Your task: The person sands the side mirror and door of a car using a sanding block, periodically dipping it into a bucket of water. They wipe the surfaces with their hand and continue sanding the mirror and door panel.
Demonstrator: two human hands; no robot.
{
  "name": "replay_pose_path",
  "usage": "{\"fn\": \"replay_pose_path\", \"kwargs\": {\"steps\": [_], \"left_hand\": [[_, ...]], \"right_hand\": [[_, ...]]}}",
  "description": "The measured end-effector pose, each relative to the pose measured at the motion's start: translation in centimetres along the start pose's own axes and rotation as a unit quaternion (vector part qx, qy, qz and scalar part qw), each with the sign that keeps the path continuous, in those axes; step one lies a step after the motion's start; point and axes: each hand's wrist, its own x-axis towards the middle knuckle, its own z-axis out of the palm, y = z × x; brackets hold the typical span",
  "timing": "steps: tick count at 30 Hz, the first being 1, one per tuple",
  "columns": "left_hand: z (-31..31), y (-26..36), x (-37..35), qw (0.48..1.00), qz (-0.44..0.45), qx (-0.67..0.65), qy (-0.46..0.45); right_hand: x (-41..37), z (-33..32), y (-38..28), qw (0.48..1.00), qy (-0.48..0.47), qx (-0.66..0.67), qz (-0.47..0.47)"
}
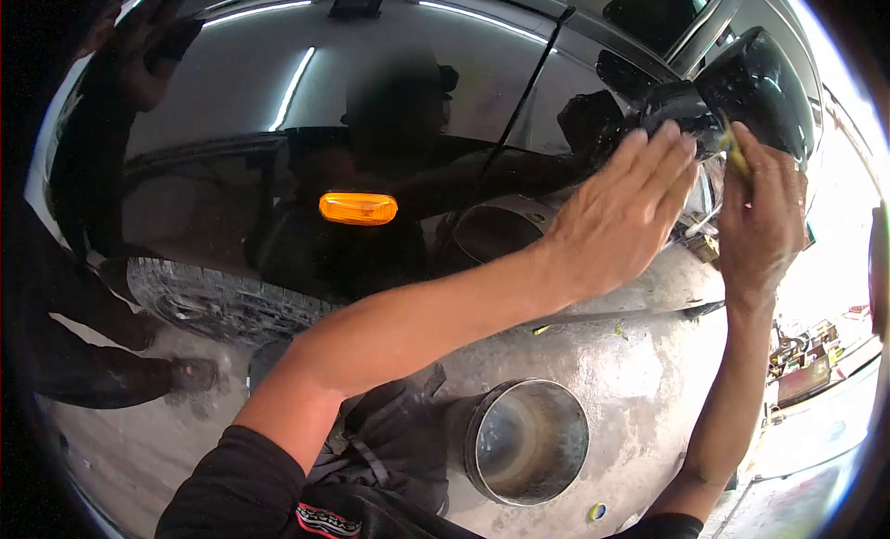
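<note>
Right of the amber side marker lamp [358, 208] at ten o'clock, the left hand [616, 210] extends its fingers, clasping nothing visible, while near three, the right hand [768, 219] pinches a yellowish pad [736, 157] beside the two-o'clock wing mirror [758, 87], where trapped grit could scratch gloss.

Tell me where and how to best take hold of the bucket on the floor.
I'd grip the rim, coming from above with a hand on each opposite side. The bucket stands with its round mouth open upward, and its rim shows all the way round; I can't make out a handle.
</note>
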Motion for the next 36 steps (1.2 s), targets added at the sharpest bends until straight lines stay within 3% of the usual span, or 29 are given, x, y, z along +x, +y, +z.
{"fn": "replay_pose_path", "kwargs": {"steps": [5,13,22,36], "left_hand": [[-1.9,2.5,-6.5,0.994,0.004,-0.069,-0.085],[-4.8,4.9,-16.8,0.959,-0.090,-0.196,-0.183],[-4.4,4.3,-18.7,0.941,-0.115,-0.252,-0.193],[-4.5,3.9,-18.4,0.935,-0.119,-0.263,-0.205]], "right_hand": [[-1.3,2.4,-1.0,0.987,-0.026,-0.146,-0.069],[-1.5,3.4,-1.1,0.985,-0.054,-0.144,-0.073],[-0.3,2.8,-0.8,0.988,-0.089,-0.128,-0.008],[2.4,3.6,-2.1,0.984,-0.120,-0.125,-0.045]]}}
